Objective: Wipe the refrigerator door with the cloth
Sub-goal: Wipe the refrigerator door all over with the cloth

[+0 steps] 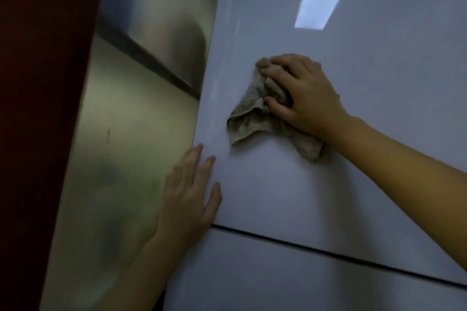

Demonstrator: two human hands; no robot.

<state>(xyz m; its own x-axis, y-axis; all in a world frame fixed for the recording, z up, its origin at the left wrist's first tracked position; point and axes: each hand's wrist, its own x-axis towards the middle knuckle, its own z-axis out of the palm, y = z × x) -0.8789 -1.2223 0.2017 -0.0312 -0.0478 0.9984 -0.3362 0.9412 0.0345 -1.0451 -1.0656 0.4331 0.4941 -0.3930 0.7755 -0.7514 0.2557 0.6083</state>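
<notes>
Around my right hand [307,94] and its cloth [257,113] the refrigerator door [353,184] lies bare above, right and below to the dark seam [328,251], while my left hand [188,197] blocks the door's lower-left edge.

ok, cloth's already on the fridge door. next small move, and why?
Probably sweep the right hand leftward, dragging the cloth toward the door's left edge. The cloth is bunched and pressed flat against the refrigerator door, with faint vertical streaks visible on the strip between it and that edge. The left hand lies flat at the edge, seemingly bracing the door.
</notes>
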